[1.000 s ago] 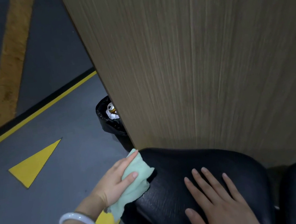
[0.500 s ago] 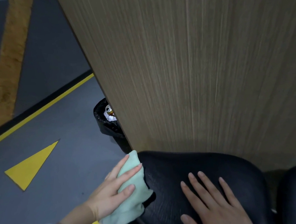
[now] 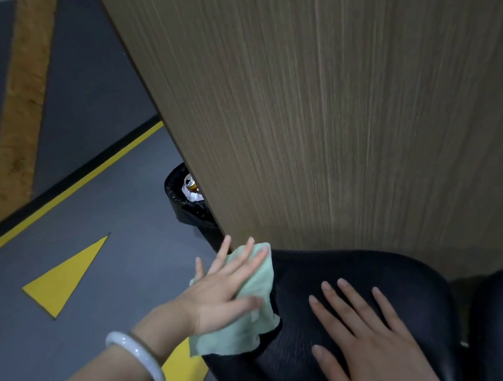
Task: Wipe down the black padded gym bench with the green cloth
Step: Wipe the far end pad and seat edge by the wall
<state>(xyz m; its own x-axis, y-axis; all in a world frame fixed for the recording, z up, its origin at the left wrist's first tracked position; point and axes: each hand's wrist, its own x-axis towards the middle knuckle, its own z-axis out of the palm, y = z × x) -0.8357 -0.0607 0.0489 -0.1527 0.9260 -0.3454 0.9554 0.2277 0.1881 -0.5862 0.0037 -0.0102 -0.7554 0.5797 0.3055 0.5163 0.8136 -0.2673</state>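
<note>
Grey floor [image 3: 124,303] with yellow markings lies on the left, and a tall wood-grain panel [image 3: 343,98] stands behind the black padded bench [image 3: 382,272], which touches the panel at its far edge. A black bin [image 3: 187,211] is partly hidden behind the panel corner. The green cloth [image 3: 260,314] is draped over the left edge of the bench pad, partly hanging down the side. The left hand [image 3: 222,293] presses it flat with straight, spread fingers; the right hand [image 3: 369,344] rests flat on the pad, fingers straight and slightly apart. The cloth looks light, soft and limp, so I judge it is better moved under a flat palm than pinched at a corner. Its long axis runs from near to far, along the pad edge, towards the panel. The pad seems firm and a little slippery.
</note>
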